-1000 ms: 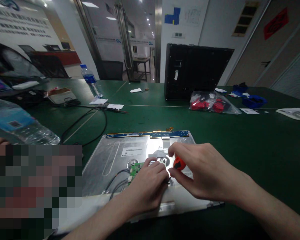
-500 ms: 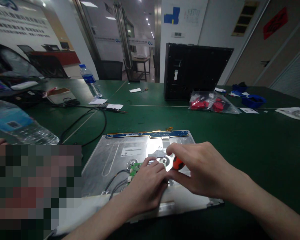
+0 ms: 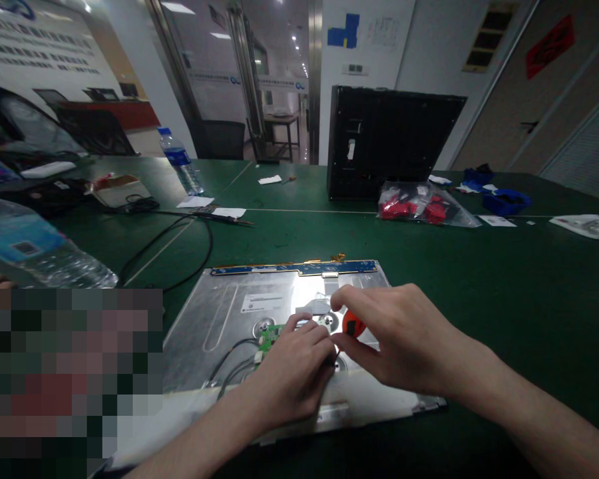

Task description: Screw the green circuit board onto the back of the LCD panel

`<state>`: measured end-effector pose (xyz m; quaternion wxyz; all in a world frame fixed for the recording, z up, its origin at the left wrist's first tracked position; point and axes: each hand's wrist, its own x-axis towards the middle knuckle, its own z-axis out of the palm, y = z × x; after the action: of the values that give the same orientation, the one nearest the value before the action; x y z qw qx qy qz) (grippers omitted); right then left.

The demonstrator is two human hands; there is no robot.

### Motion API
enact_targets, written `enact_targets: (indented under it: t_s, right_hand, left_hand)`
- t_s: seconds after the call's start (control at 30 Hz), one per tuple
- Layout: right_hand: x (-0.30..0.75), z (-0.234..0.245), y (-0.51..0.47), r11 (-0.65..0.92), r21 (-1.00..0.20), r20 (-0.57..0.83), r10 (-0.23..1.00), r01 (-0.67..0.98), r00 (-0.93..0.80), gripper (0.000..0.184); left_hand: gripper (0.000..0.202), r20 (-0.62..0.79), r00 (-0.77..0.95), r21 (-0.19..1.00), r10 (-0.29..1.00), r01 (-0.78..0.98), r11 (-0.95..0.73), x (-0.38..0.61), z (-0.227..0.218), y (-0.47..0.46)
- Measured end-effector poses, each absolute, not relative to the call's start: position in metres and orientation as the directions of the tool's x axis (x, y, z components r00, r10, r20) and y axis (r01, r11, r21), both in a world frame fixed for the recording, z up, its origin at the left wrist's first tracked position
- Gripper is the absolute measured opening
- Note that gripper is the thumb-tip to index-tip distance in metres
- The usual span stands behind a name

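A metal-backed display panel lies on the green table in front of me, back side up. A blue circuit strip runs along its far edge, and a small green circuit board with cables sits near its middle. Over this board my left hand rests with its fingers bent and close together; what is under them is hidden. My right hand is curled round the red-and-black handle of a screwdriver, whose dark shaft slants down beside my left fingers. Its tip is hidden.
Bottles stand or lean at the left, a large one and a smaller one. A black cable loops beside the panel. Behind stand a black monitor-like case and a bag of red parts. The lower left is pixelated.
The screwdriver handle has turned within my right fingers, showing more red. My right thumb and fingertips have shifted slightly; my left hand and the panel stay put.
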<state>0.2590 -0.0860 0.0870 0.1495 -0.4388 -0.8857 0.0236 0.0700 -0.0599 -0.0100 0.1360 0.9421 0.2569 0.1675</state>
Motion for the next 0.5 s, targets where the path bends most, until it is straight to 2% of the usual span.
enact_targets:
  t_s: [0.17,0.37,0.5]
  right_hand:
    - [0.2593,0.0888,-0.0868,0.659,-0.220,0.238,0.751,0.719,-0.615,0.017]
    - [0.2604,0.0884,-0.0845,0.603,-0.139,0.212,0.793,0.785,-0.572,0.022]
    - [0.2606,0.0908,-0.0856,0.641,-0.219,0.215,0.767,0.735,-0.605,0.011]
  left_hand:
    - [0.016,0.227,0.817,0.332,0.531,0.447,-0.830,0.0704,-0.0085,-0.0607]
    - [0.013,0.243,0.807,0.326,0.539,0.456,-0.828,0.0709,-0.0098,-0.0609]
    - [0.012,0.237,0.814,0.332,0.530,0.445,-0.832,0.0705,-0.0099,-0.0604]
